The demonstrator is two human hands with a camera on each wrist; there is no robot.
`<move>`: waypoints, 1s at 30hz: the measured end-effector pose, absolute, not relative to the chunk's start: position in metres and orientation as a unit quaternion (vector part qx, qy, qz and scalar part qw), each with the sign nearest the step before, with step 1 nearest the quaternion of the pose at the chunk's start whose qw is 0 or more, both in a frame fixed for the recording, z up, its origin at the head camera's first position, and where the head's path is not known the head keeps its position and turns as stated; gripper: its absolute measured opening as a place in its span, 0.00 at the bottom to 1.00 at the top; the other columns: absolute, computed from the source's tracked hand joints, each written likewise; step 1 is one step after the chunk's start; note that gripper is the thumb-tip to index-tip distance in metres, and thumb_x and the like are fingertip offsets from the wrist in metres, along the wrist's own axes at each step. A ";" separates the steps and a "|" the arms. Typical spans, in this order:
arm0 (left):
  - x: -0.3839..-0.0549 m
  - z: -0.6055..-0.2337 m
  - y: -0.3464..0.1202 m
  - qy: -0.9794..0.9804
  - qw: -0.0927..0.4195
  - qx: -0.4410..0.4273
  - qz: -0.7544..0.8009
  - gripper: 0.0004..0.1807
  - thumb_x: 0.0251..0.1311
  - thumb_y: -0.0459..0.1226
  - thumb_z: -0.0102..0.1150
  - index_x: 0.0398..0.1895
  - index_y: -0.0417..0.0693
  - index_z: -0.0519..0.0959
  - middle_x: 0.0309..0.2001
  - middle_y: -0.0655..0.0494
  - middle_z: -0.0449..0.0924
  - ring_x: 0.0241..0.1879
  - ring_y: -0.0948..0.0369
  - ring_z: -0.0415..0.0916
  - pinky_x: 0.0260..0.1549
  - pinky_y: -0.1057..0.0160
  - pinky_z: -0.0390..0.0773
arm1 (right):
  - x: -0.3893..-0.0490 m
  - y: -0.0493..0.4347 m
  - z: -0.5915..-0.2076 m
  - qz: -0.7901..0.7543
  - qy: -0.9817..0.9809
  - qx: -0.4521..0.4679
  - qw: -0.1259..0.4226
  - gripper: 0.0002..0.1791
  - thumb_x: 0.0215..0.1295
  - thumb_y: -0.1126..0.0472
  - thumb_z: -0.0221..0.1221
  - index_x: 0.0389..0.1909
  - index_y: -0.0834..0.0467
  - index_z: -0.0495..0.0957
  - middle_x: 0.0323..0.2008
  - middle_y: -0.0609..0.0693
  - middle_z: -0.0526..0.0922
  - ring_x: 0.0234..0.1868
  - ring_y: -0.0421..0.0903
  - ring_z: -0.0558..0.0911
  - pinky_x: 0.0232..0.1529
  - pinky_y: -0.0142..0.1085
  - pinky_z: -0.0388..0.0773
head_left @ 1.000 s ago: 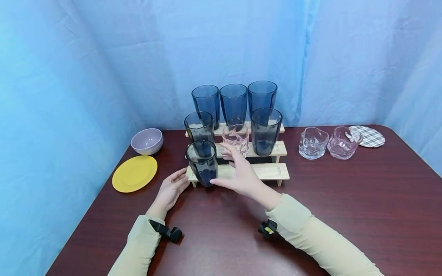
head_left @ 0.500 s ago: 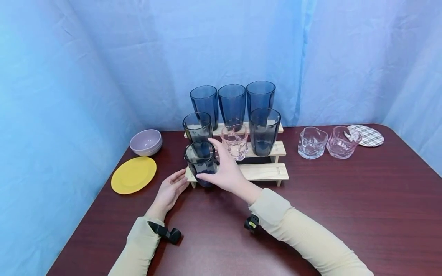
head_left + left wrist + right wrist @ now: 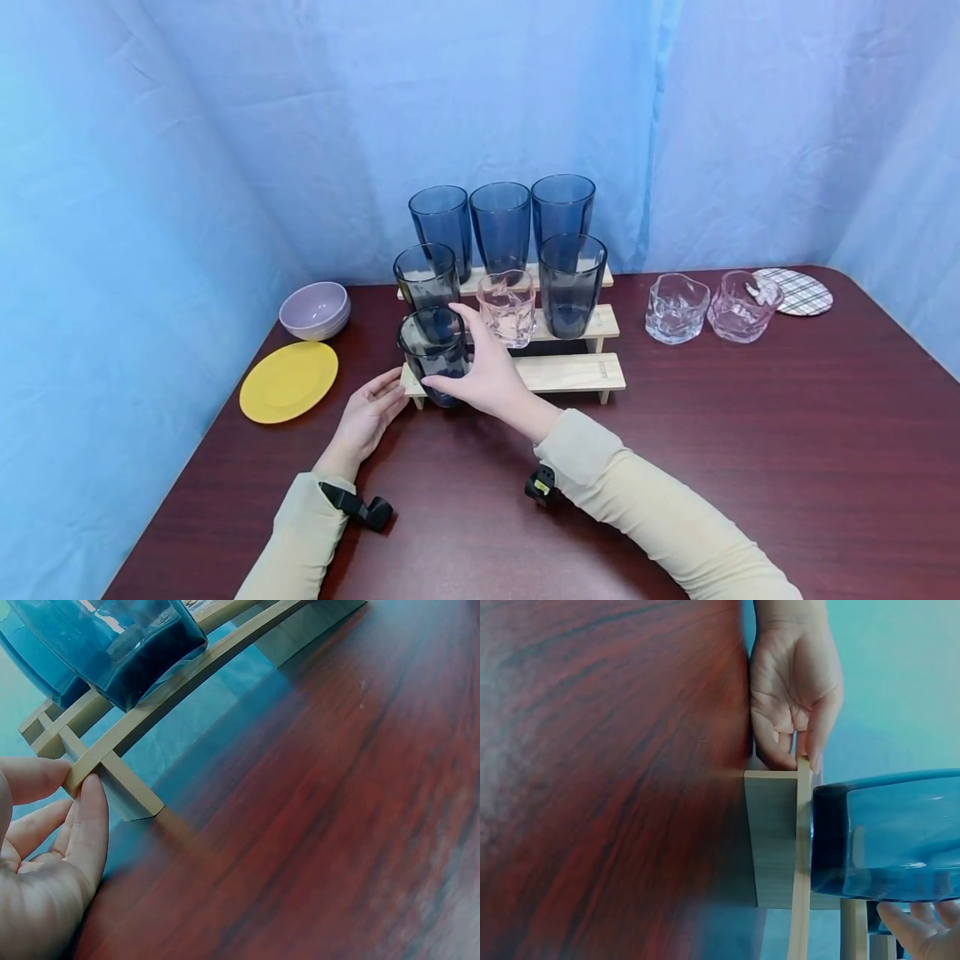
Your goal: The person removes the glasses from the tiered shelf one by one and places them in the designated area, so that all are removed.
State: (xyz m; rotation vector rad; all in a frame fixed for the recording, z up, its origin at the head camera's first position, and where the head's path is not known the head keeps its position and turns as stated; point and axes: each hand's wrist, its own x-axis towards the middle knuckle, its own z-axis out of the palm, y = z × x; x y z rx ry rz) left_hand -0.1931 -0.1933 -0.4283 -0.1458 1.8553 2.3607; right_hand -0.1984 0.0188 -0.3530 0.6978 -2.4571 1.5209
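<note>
My left hand [image 3: 367,418] pinches the left end of the lowest step of a three-step wooden rack [image 3: 572,373], thumb and fingers on the board's edge in the left wrist view. A dark blue-grey tumbler [image 3: 433,346] stands upright at the left of that step. Around its right side my right hand [image 3: 489,375] holds it, thumb at the front and index finger behind near the rim. In the right wrist view, fingertips [image 3: 892,913] meet the tumbler's side. The far fingers are partly hidden by the glass.
On the middle step stand two grey tumblers [image 3: 572,287] with a pink glass [image 3: 507,310] between them. Several blue tumblers [image 3: 500,225] fill the top step. A purple bowl [image 3: 315,310] and yellow plate [image 3: 288,383] lie left; two low glasses [image 3: 677,310] and a checked coaster [image 3: 806,293] right.
My right hand has moved left from beside the tumbler and closed in around it. The left hand stays at the rack's end. The tumbler has hardly moved.
</note>
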 end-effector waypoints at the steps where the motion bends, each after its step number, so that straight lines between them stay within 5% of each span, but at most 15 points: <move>1: -0.193 -0.428 -0.193 0.615 0.067 -0.048 0.784 0.27 0.68 0.25 0.42 0.69 0.31 0.55 0.44 0.63 0.75 0.42 0.71 0.76 0.45 0.73 0.77 | -0.198 0.019 -0.353 0.510 -0.823 0.234 0.085 0.51 0.45 0.54 0.73 0.69 0.51 0.56 0.62 0.53 0.68 0.64 0.50 0.68 0.62 0.50 0.67; 30: -0.194 -0.431 -0.192 0.603 0.060 -0.048 0.794 0.26 0.67 0.24 0.41 0.69 0.30 0.55 0.39 0.64 0.76 0.40 0.71 0.75 0.43 0.74 0.77 | -0.201 0.030 -0.356 0.539 -0.802 0.249 0.063 0.50 0.39 0.55 0.76 0.66 0.48 0.61 0.59 0.50 0.73 0.59 0.48 0.73 0.60 0.49 0.69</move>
